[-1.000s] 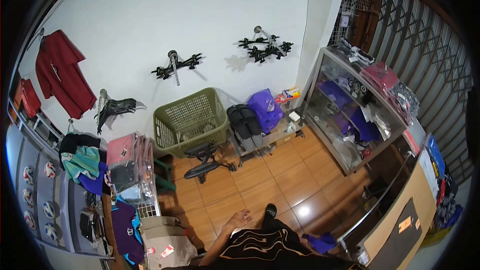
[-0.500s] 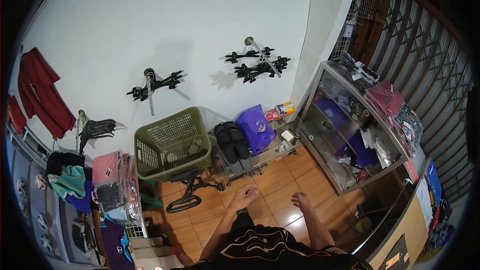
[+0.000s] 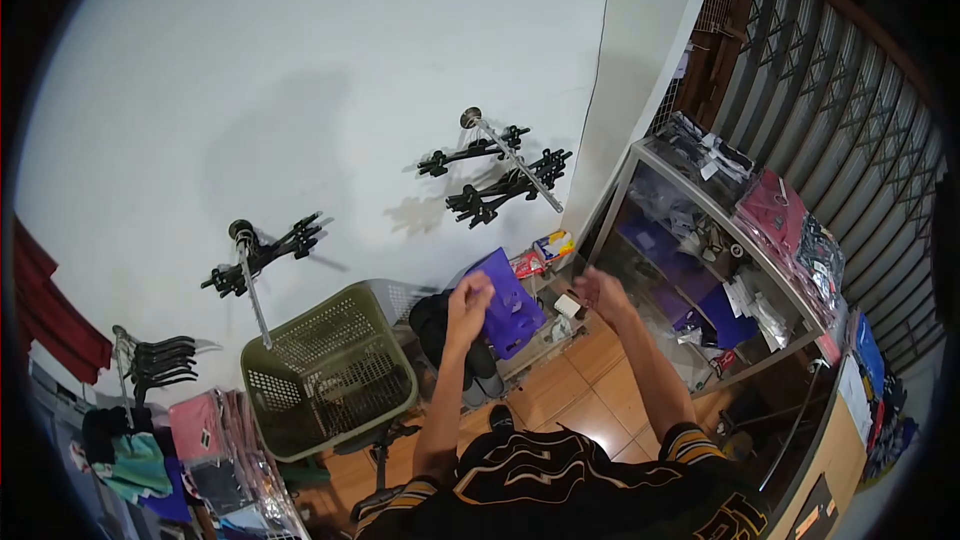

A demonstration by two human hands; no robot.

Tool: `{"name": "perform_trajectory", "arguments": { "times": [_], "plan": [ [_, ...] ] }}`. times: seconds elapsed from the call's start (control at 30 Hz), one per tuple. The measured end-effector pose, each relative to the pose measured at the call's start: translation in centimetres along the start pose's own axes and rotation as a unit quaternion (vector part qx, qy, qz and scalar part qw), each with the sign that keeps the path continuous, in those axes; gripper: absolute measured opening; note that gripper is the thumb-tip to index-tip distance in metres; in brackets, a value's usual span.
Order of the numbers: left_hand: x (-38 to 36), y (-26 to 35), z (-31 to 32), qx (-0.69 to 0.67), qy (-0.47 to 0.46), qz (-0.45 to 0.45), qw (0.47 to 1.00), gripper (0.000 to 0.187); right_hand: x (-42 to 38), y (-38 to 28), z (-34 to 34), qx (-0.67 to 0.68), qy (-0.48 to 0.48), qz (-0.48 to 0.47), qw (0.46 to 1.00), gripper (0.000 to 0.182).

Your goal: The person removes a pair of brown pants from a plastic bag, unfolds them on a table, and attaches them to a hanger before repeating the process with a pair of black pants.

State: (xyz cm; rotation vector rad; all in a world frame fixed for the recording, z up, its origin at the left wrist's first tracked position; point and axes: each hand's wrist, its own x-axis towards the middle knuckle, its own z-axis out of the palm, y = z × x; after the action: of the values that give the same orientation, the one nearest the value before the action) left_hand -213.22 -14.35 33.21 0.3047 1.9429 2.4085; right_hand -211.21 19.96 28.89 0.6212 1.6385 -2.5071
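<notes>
Head view showed a broad white wall (image 3: 200, 60) above an orange-tiled floor (image 3: 590, 420), which lay open in a narrow strip before the person, bounded on the right by a glass cabinet (image 3: 722, 230) and on the left by a green basket (image 3: 325, 365). Between these, the purple bag (image 3: 515, 305) stood at a low ledge (image 3: 550, 342), dark slippers (image 3: 430, 320) crowding its left side. Left hand (image 3: 468, 305) overlapped the bag's edge, contact impossible to tell, while right hand (image 3: 602, 295) hovered before the cabinet, each grip loosely half-open with nothing visible in it, near a small white box (image 3: 567, 306).
</notes>
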Motion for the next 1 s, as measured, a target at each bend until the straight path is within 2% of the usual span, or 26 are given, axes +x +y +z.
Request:
{"name": "perform_trajectory", "arguments": {
  "times": [0.07, 0.17, 0.27, 0.3, 0.4, 0.43, 0.57, 0.67, 0.8, 0.83, 1.0],
  "plan": [
    [4.9, 0.3, -0.3, -0.002, 0.057, 0.008, 0.998, 0.046, 2.8, -4.2, 2.4, 0.005, -0.029, 0.017, 0.999, 0.053],
    [11.1, -0.8, -0.6, 0.080, 0.154, 0.013, 0.985, 0.053, 6.9, -8.7, 5.7, 0.035, -0.066, 0.012, 0.997, 0.066],
    [14.3, -0.5, -0.7, 0.032, 0.146, -0.017, 0.989, 0.061, 11.6, -10.9, 7.4, 0.026, -0.063, 0.006, 0.998, 0.073],
    [14.9, -0.1, -0.4, 0.013, 0.146, -0.018, 0.989, 0.051, 12.8, -11.4, 7.9, 0.032, -0.070, 0.012, 0.997, 0.078],
    [17.5, -3.7, -1.6, -0.041, 0.097, -0.021, 0.994, 0.039, 14.1, -13.2, 9.9, 0.026, -0.055, 0.046, 0.997, 0.076],
    [17.5, -3.5, -1.2, -0.044, 0.117, -0.008, 0.992, 0.033, 14.8, -13.3, 10.2, 0.030, -0.062, 0.048, 0.996, 0.076],
    [17.0, -2.8, -1.0, -0.091, 0.122, 0.031, 0.988, 0.037, 16.3, -13.0, 10.3, 0.050, -0.071, 0.044, 0.995, 0.085],
    [16.5, -2.6, -0.8, -0.090, 0.115, 0.039, 0.989, 0.033, 17.0, -12.8, 10.3, 0.091, -0.069, 0.026, 0.993, 0.083],
    [15.3, -2.5, -0.2, -0.092, 0.118, 0.024, 0.988, 0.033, 18.2, -11.9, 9.1, 0.125, -0.049, -0.002, 0.991, 0.065],
    [15.0, -2.5, -0.1, -0.081, 0.120, 0.021, 0.989, 0.035, 18.3, -11.9, 8.9, 0.127, -0.046, -0.008, 0.991, 0.047],
    [13.6, -2.3, 1.3, -0.087, 0.122, 0.008, 0.989, 0.035, 16.9, -11.8, 8.0, 0.175, -0.061, -0.020, 0.982, 0.038]
  ]
}}
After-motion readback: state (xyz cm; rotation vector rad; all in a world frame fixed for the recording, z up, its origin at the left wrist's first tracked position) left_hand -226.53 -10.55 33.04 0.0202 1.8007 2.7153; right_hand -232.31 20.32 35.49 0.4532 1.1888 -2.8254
